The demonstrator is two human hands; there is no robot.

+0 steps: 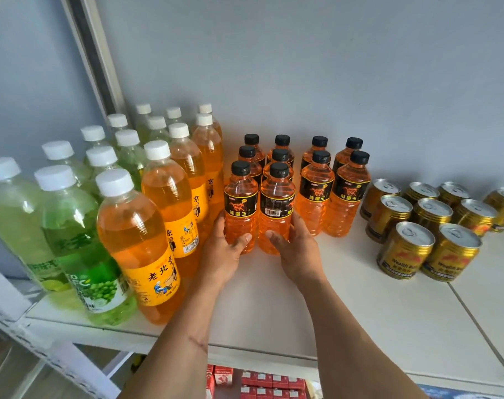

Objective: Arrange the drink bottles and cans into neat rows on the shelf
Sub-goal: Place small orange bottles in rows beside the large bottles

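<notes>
Green bottles (72,226) far left on shelf (374,312), tall orange bottles (170,203) beside. Left hand (225,254) grips front-left small orange bottle (240,211); right hand (295,251) grips neighbouring small bottle (276,214), both standing upright. Gold cans (429,234) right.

White shelf (360,326) carries the lot: tall green bottles (72,226) far left, tall orange bottles (170,197) beside them, small black-capped orange bottles (317,194) in the middle, gold cans (429,234) standing well apart on the right.
</notes>
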